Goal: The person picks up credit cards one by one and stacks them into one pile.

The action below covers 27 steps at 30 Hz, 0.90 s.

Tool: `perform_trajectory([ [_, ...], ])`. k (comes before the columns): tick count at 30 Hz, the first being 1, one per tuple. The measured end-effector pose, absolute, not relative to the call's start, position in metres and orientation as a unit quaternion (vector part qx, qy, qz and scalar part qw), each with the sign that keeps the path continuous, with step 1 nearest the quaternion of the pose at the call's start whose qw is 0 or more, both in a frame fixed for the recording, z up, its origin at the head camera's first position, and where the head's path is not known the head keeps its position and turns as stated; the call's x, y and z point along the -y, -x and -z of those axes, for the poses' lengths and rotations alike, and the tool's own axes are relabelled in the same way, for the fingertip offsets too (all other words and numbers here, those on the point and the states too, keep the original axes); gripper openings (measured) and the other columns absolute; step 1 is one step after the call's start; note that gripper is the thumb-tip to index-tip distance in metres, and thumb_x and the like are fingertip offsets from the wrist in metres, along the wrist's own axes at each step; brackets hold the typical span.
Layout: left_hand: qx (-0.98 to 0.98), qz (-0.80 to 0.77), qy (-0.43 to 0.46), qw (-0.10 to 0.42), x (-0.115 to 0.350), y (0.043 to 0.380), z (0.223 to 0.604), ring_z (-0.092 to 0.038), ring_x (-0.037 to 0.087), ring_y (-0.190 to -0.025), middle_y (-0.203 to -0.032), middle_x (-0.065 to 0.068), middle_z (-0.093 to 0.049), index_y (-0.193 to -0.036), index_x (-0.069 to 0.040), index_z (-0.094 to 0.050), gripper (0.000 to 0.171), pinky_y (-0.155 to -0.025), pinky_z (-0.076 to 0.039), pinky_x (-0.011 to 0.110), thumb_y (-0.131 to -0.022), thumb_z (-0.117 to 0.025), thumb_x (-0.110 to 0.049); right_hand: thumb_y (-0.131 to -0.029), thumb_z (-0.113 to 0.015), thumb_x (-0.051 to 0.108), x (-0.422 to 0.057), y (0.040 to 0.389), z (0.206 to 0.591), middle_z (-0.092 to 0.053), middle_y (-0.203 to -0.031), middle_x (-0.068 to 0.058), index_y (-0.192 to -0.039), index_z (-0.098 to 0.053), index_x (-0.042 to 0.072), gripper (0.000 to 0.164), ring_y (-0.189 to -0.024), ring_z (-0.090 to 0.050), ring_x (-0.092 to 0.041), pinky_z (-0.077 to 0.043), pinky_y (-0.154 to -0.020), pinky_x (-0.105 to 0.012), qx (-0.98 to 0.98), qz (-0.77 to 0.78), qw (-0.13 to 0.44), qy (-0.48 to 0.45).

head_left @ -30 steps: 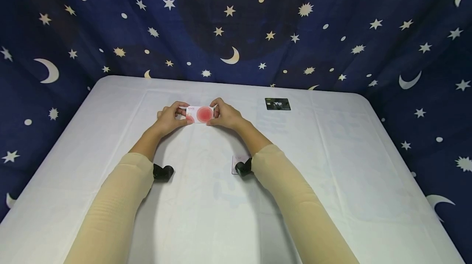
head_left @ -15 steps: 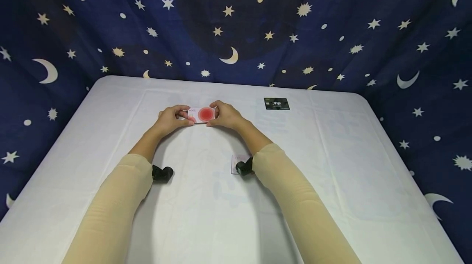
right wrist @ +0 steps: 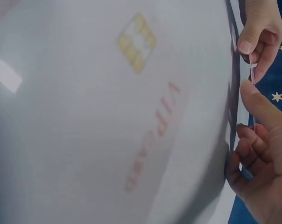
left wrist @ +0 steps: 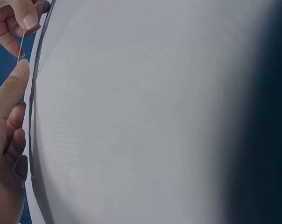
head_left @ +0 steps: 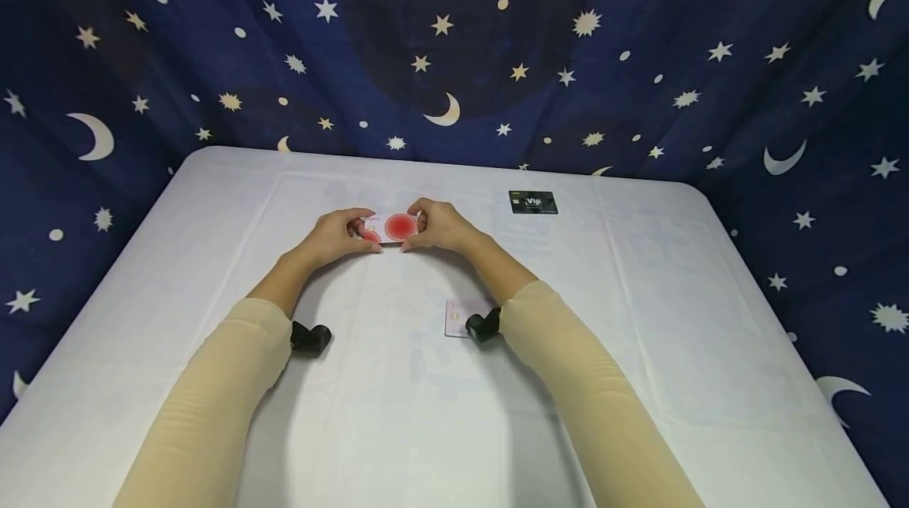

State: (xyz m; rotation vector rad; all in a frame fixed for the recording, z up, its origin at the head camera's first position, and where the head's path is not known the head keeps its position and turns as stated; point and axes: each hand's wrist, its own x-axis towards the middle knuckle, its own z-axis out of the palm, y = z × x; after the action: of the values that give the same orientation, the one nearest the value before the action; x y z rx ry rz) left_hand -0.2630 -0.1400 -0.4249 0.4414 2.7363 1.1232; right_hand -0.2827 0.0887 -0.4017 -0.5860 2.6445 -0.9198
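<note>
In the head view, a white card with red circles [head_left: 401, 228] is held upright between both hands, near the back of the table. My left hand [head_left: 335, 238] pinches its left end between thumb and fingers. At the opposite end, my right hand [head_left: 446, 226] pinches it the same way. Both wrist views show the card edge-on as a thin line [right wrist: 252, 72] between the fingertips. A pale card marked VIP CARD [right wrist: 103, 116] lies flat below my right wrist, partly covered by the wrist camera in the head view.
A black Vip card [head_left: 534, 203] lies flat toward the back right of the white-covered table [head_left: 675, 319]. Black wrist cameras [head_left: 311, 339] stick out from both cuffs. A dark blue curtain [head_left: 454, 42] with stars and moons hangs behind the table and along its sides.
Both hands have brought the red-circled card slightly nearer and to the right. My right forearm has shifted right, uncovering more of the pale card.
</note>
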Motion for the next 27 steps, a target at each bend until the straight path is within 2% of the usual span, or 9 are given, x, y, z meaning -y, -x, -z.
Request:
perform_trajectory([
  [12,-0.916,-0.337,-0.211,0.06,0.14,0.258,0.418,-0.05,0.018,-0.078,-0.088,0.004,-0.059,-0.128,-0.003,-0.057,0.069,-0.073,-0.04,0.031,-0.072,-0.082,-0.034,-0.068,-0.085,0.032,-0.096,0.274,0.396,-0.059,-0.081,-0.004,-0.122,-0.056,0.001,0.068,-0.071,-0.051,-0.013,-0.042,-0.064,-0.022,-0.921,0.288,0.148,0.214],
  [20,-0.923,-0.286,-0.253,0.046,0.134,0.253,0.415,-0.048,0.019,-0.081,-0.084,0.0,-0.06,-0.128,-0.003,-0.057,0.069,-0.089,-0.032,0.041,-0.074,-0.079,-0.04,-0.068,-0.085,0.03,-0.104,0.265,0.392,-0.056,-0.081,-0.004,-0.121,-0.057,0.001,0.067,-0.074,-0.049,-0.014,-0.04,-0.066,-0.023,-0.926,0.28,0.133,0.217],
  [27,-0.922,-0.272,-0.274,0.041,0.127,0.247,0.413,-0.048,0.019,-0.083,-0.082,0.0,-0.059,-0.127,-0.003,-0.057,0.069,-0.088,-0.032,0.042,-0.074,-0.078,-0.042,-0.069,-0.084,0.029,-0.116,0.255,0.391,-0.057,-0.082,-0.004,-0.119,-0.056,0.002,0.063,-0.071,-0.051,-0.013,-0.041,-0.064,-0.024,-0.924,0.291,0.131,0.213],
])
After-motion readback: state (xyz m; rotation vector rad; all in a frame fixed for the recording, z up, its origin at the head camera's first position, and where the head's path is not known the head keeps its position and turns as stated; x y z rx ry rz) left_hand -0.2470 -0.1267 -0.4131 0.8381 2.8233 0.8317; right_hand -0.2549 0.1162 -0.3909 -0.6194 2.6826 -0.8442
